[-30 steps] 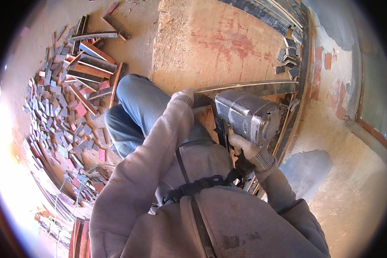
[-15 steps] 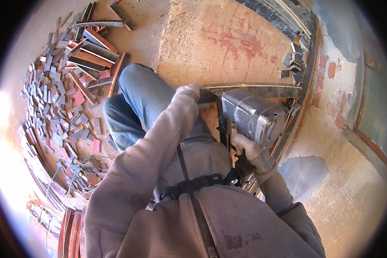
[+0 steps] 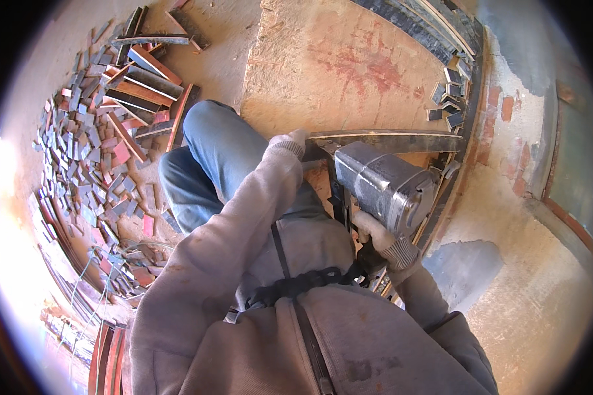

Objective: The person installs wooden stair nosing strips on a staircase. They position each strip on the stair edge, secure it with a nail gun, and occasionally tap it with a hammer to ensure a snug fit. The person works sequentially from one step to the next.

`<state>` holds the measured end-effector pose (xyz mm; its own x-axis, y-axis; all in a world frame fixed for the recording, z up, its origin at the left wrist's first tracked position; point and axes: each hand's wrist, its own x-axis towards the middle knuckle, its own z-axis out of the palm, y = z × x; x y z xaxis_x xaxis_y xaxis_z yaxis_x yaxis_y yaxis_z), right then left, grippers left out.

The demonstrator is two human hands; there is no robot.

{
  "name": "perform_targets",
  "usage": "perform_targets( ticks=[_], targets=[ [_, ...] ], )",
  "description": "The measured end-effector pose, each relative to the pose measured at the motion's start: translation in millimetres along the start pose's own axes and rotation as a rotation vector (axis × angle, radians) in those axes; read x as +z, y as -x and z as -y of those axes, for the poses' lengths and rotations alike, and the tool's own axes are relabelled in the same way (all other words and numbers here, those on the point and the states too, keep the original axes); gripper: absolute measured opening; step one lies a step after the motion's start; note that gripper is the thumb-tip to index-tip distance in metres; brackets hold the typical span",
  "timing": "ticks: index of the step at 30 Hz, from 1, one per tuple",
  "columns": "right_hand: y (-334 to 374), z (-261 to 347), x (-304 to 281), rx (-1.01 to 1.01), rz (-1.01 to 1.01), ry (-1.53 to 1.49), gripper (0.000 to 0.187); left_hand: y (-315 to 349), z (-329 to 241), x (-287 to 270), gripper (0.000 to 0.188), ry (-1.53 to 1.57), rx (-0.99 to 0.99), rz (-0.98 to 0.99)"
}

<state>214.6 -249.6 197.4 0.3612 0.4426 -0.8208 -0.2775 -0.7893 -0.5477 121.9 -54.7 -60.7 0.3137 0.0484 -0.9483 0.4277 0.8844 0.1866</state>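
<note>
My gloved left hand is closed around the left end of a dark-faced wood strip, which lies crosswise in front of me with a pale edge showing. My gloved right hand grips the handle of a bulky dark nail gun. The gun's narrow front end meets the strip near its left part, a short way right of my left hand. Its body hides some of the strip, and my right fingers are partly hidden behind the handle.
A plywood sheet with a red stain lies ahead. Long dark strips and small cut blocks line its right side, beside a peeling wall. At left spreads a heap of small wood offcuts with longer boards.
The nail gun and my right hand have shifted slightly left and toward me. My left hand stays on the strip's end.
</note>
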Motion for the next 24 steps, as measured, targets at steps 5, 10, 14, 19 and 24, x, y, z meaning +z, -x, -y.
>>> perform_targets(
  ticks=[5, 10, 14, 19, 24],
  targets=[
    [-1.0, -28.7, -3.1, -0.705, -0.394, 0.417, 0.029, 35.6, -2.3, -4.0, 0.031, -0.750, 0.749, 0.031],
    [-9.2, -76.2, -10.4, -0.543, -0.482, 0.328, 0.062, 117.2, -55.0, -43.5, 0.041, 0.110, 0.511, -0.213],
    [-2.7, -120.2, -11.8, -0.179, -0.561, 0.673, 0.105, 171.2, -82.6, -163.7, 0.040, 0.050, 0.843, -0.242],
    [-17.3, -115.1, 0.2, 0.020, -0.468, 0.823, 0.109, 195.6, -83.8, -305.0, 0.035, -0.535, 1.016, -0.527],
    [-28.4, -58.3, -44.3, 0.072, -0.089, 0.933, 0.063, 161.7, -48.1, -281.1, 0.049, 0.715, 0.939, 0.055]
  ],
)
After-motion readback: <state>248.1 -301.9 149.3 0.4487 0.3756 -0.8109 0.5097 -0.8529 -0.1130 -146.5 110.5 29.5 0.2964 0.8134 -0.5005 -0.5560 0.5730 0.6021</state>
